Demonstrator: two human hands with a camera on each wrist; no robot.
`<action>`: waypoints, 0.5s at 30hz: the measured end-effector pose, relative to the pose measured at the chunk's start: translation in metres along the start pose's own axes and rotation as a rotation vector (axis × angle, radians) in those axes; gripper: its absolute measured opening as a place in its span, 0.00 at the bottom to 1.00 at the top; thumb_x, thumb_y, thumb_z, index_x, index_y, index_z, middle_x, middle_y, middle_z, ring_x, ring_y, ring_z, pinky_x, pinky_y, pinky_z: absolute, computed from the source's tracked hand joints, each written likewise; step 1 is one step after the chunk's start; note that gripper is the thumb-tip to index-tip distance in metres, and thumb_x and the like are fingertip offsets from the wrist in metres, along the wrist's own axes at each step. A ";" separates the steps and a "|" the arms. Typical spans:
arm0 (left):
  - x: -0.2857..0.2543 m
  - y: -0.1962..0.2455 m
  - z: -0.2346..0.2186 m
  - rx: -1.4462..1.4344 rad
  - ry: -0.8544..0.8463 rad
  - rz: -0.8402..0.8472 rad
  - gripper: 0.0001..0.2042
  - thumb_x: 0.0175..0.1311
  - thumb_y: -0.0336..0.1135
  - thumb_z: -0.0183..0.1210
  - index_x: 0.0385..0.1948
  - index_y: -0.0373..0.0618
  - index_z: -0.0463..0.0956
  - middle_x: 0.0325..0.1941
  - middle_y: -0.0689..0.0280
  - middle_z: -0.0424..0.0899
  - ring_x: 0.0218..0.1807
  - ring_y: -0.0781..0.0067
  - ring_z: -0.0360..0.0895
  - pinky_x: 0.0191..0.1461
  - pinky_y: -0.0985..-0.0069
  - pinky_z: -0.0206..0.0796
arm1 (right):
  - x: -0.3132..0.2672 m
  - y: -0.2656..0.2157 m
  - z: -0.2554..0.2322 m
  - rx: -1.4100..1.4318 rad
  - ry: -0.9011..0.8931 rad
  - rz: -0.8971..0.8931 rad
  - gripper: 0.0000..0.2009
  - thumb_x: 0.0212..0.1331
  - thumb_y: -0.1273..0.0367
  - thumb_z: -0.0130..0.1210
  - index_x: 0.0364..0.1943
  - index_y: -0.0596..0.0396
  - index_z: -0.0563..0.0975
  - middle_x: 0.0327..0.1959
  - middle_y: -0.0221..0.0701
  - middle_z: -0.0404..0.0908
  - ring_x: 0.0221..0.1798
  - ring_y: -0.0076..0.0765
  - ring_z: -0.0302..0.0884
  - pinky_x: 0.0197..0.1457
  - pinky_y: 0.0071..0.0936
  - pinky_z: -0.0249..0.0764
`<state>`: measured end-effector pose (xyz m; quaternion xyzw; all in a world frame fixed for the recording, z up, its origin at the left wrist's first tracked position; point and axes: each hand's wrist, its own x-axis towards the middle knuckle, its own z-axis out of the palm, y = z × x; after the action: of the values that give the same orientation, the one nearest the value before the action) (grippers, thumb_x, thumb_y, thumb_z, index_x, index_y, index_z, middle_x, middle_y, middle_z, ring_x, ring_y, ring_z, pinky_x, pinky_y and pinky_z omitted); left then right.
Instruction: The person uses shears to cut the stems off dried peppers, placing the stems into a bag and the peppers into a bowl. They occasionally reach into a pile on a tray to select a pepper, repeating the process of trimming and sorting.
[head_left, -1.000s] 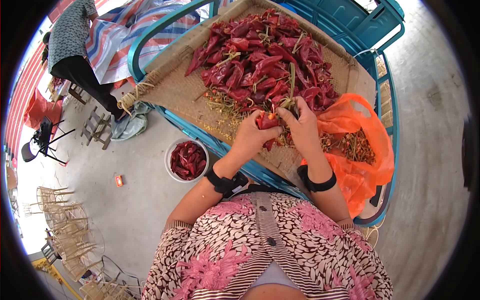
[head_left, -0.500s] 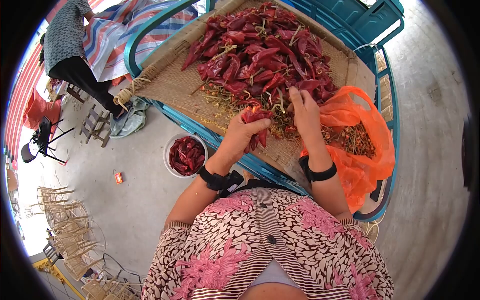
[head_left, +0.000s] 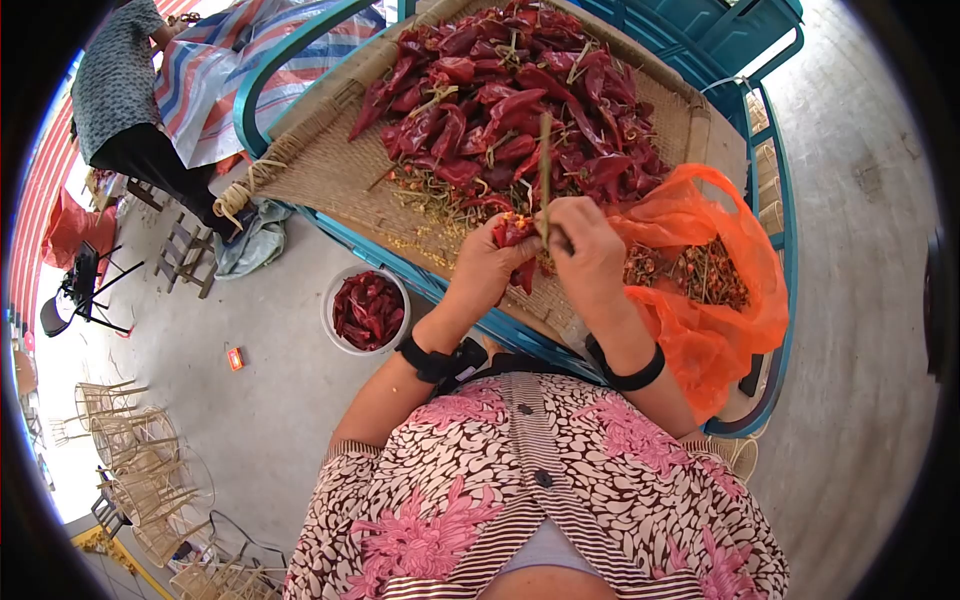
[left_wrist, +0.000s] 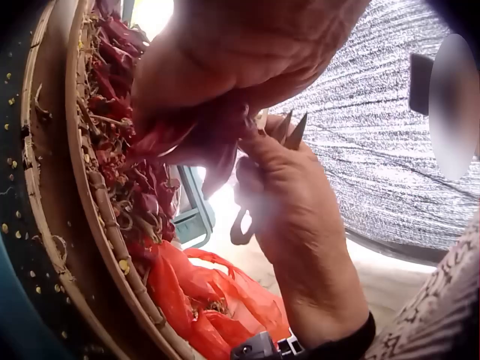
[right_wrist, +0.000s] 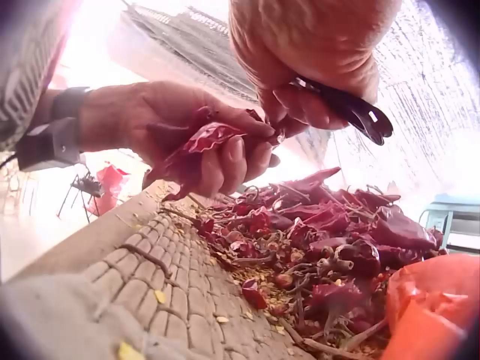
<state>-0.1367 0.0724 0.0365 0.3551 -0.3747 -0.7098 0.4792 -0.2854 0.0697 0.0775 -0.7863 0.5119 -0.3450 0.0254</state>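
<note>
My left hand [head_left: 484, 266] grips several dried red chilli peppers [head_left: 513, 231] over the front edge of the woven tray. Their wrinkled skins stick out between the fingers [right_wrist: 234, 159] in the right wrist view. My right hand [head_left: 590, 254] is close beside it and holds a pair of scissors [right_wrist: 351, 106], blades upward in the head view. The dark handle loops show below the palm in the right wrist view; the pointed blade tips show in the left wrist view. Thumb and fingertips of the right hand meet the peppers' end. A large heap of red chillies [head_left: 520, 100] lies just beyond both hands.
The woven tray [head_left: 310, 165] rests on a teal cart frame [head_left: 350, 235]. Stems and seeds lie along its near side. An orange plastic bag [head_left: 715, 350] with stem scraps stands right. A white bucket [head_left: 327, 318] of chillies is on the floor, left. Another person bends at upper left.
My right hand moved from the peppers toward the right, then came back beside the left hand with the scissors upright. The left hand keeps its hold on the peppers, having drawn slightly nearer and left.
</note>
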 end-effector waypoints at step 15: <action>-0.008 0.024 -0.028 0.184 -0.300 0.030 0.07 0.60 0.27 0.64 0.38 0.45 0.77 0.31 0.75 0.77 0.27 0.87 0.72 0.29 0.86 0.64 | -0.009 -0.002 -0.013 1.701 -0.268 1.020 0.02 0.67 0.70 0.53 0.39 0.51 0.76 0.22 0.17 0.70 0.15 0.10 0.57 0.16 0.13 0.53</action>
<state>-0.1003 0.0683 0.0460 0.2820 -0.5106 -0.7103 0.3940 -0.2932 0.0820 0.0831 -0.2256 0.3641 -0.4527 0.7821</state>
